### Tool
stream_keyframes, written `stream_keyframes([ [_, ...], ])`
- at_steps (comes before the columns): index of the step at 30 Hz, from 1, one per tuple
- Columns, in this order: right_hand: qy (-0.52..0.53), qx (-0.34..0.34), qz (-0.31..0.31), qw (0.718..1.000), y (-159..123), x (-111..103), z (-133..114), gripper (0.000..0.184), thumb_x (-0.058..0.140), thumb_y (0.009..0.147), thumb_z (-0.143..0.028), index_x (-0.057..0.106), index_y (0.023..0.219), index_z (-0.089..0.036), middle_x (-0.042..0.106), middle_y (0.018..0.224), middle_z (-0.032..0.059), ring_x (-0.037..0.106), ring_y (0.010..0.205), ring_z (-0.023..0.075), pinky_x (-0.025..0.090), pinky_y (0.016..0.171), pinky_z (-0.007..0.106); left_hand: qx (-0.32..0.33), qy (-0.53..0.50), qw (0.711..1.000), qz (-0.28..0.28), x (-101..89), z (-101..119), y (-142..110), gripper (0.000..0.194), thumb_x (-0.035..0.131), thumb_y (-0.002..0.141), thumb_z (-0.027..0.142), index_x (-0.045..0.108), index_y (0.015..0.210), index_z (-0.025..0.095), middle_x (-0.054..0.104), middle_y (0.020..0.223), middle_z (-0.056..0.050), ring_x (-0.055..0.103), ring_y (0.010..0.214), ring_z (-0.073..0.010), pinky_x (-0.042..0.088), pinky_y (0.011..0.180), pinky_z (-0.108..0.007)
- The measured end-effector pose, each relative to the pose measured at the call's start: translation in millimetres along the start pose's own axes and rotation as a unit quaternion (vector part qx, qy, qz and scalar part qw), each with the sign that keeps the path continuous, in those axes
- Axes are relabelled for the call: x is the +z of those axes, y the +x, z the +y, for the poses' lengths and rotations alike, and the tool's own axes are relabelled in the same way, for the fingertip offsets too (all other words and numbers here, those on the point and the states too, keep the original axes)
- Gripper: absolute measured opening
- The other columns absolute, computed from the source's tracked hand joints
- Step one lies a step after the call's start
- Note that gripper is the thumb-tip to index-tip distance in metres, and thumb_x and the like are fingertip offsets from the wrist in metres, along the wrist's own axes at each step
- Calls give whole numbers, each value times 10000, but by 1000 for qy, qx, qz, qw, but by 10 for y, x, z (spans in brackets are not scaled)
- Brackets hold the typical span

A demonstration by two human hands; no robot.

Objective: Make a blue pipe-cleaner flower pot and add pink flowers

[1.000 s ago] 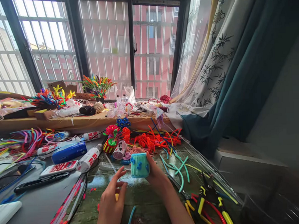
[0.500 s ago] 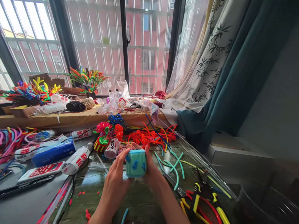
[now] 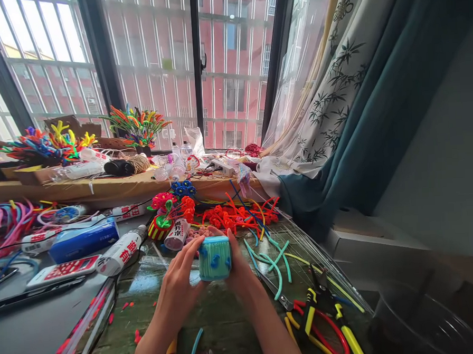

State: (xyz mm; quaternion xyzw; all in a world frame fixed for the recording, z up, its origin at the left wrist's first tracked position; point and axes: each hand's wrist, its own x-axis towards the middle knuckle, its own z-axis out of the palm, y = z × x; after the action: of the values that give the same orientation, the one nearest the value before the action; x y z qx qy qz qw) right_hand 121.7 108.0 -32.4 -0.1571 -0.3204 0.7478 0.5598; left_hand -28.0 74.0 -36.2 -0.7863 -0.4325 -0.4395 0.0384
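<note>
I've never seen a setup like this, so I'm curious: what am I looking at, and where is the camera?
There's no robot here, only a person's two bare hands. One camera, worn on the person's head, takes every picture, looking forward and down. The left hand and right hand hold a small turquoise object with blue bits on it. On the dark green table lie pliers, teal strips and fuzzy red pieces. A bottle and a blue box lie further left.

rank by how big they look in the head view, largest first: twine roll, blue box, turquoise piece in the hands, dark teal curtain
1. dark teal curtain
2. blue box
3. turquoise piece
4. twine roll
</note>
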Motion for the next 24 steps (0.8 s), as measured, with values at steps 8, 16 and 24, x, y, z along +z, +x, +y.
stream_keyframes([
  [8,-98,-43,-46,993,-130,52,-99,603,794,748,-442,626,1286,-228,745,1078,43,688,926,205,521,780,278,25,51,997,55,-40,2,-73,656,574,799,68,397,1408,237,594,1366,-112,578,1258,-239,479,1043,-376],
  [16,-138,-45,-30,989,-112,-3,-72,664,872,636,-362,646,1247,-231,722,1115,44,671,974,216,522,799,272,57,111,992,30,-32,-46,-136,706,519,819,59,339,1478,235,575,1422,-119,598,1242,-250,487,987,-365],
  [24,-177,-61,-40,982,-98,-39,-49,635,897,606,-270,660,1194,-246,717,1111,14,666,955,192,506,835,268,54,150,987,22,-18,-39,-133,696,452,772,10,362,1441,180,602,1391,-135,631,1194,-263,527,932,-373],
])
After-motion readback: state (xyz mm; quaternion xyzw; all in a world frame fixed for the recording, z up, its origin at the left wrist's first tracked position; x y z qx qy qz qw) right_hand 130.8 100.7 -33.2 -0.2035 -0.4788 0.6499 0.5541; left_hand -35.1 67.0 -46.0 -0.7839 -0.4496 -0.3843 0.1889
